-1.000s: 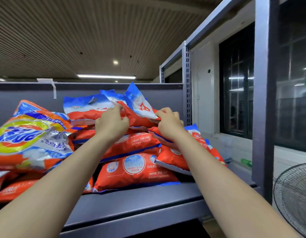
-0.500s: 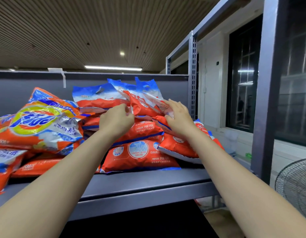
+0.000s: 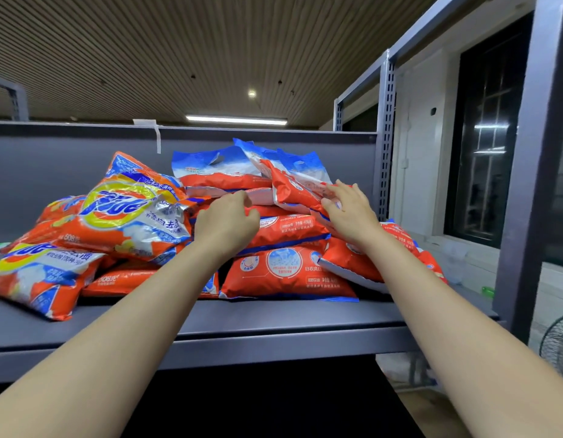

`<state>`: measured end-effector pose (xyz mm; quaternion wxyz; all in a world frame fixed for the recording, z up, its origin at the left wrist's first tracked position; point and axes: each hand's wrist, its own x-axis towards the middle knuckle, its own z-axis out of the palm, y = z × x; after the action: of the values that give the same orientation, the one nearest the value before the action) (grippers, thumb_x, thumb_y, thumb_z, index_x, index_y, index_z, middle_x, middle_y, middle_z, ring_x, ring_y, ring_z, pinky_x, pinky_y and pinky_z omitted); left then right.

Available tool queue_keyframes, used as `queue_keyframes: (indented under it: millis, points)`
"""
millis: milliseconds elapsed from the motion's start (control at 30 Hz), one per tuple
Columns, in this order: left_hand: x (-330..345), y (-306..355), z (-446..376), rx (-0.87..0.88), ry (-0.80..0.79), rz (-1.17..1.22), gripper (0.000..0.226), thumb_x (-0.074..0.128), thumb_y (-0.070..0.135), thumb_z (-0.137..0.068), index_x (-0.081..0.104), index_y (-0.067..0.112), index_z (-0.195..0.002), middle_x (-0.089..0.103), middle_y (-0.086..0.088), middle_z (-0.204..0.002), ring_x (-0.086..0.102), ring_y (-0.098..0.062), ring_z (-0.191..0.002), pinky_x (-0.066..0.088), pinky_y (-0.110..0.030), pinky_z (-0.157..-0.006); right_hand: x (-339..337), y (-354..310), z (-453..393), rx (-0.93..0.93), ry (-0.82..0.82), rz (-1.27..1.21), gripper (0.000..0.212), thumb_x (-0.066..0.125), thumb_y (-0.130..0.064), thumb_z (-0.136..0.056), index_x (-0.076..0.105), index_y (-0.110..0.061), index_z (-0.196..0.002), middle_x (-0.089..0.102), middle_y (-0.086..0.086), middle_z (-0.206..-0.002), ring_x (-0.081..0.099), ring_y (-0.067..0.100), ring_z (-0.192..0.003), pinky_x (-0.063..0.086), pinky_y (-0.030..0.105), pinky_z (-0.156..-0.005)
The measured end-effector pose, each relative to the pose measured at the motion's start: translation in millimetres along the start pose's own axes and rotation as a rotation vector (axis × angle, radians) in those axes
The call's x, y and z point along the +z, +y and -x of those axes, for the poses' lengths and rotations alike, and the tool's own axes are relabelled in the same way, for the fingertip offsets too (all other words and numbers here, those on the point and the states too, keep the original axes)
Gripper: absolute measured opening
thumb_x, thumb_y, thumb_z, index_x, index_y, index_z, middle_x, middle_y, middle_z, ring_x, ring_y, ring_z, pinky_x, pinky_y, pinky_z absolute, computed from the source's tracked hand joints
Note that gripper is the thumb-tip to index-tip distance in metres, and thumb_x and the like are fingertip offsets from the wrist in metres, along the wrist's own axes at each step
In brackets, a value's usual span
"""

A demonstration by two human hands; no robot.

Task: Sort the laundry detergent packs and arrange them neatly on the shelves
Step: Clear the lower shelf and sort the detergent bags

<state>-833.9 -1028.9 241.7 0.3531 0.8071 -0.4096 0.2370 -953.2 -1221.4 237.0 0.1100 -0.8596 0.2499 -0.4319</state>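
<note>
Since a second ago both hands have let go of the tilted red and blue plastic detergent pack (image 3: 300,184). The left hand (image 3: 226,221) now hangs loosely curled, holding nothing; the right hand (image 3: 348,210) rests spread on this pack. I judge the pile on the grey metal shelf (image 3: 242,317) is still unsorted. I count about three orange Tide packs (image 3: 131,213) at left and at least six red ones at right.

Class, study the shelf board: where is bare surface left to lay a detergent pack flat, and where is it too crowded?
Bare shelf runs as a strip along the front edge, before the red packs and right of the Tide pack at the left front. A small bare corner lies by the right upright. The middle and back are heaped, where the left hand and right hand rest.
</note>
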Motion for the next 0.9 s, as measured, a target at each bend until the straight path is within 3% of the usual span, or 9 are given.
queue_keyframes:
  millis: [100,333,600,900]
  points:
    - [0,-5,7,0.009,0.005,0.017,0.03,0.045,0.028,-0.091,0.058,0.015,-0.115,0.062,-0.003,-0.12,0.055,-0.025,-0.11,0.043,-0.043,-0.095,-2,-2,8,0.01,-0.02,0.016,0.045,0.04,-0.035,-0.098,0.04,-0.028,-0.143,0.029,0.0,-0.155,0.012,0.028,-0.146,0.014,0.048,-0.117]
    - [-25,-31,23,0.029,0.019,-0.016,0.031,0.045,0.028,-0.092,0.058,0.015,-0.116,0.061,-0.004,-0.121,0.055,-0.026,-0.111,0.045,-0.043,-0.092,-3,-32,44,-0.045,0.099,-0.037,0.042,0.054,-0.023,-0.093,0.051,-0.013,-0.134,0.05,0.005,-0.14,0.04,0.023,-0.131,0.03,0.036,-0.11]
    - [-82,-92,58,0.068,0.051,-0.062,0.027,0.046,0.027,-0.091,0.06,0.014,-0.108,0.065,-0.009,-0.114,0.057,-0.033,-0.104,0.047,-0.041,-0.084,13,-120,103,-0.08,0.049,-0.095,0.039,0.055,-0.022,-0.092,0.055,-0.016,-0.13,0.054,0.005,-0.133,0.046,0.021,-0.126,0.031,0.03,-0.104]
    - [-151,-188,135,0.065,0.116,-0.038,0.019,0.052,0.032,-0.091,0.064,0.02,-0.101,0.07,-0.001,-0.098,0.062,-0.026,-0.093,0.043,-0.034,-0.073,62,-227,189,-0.195,-0.079,-0.086,0.037,0.059,-0.023,-0.091,0.056,-0.017,-0.127,0.057,0.003,-0.129,0.05,0.022,-0.121,0.036,0.039,-0.103]
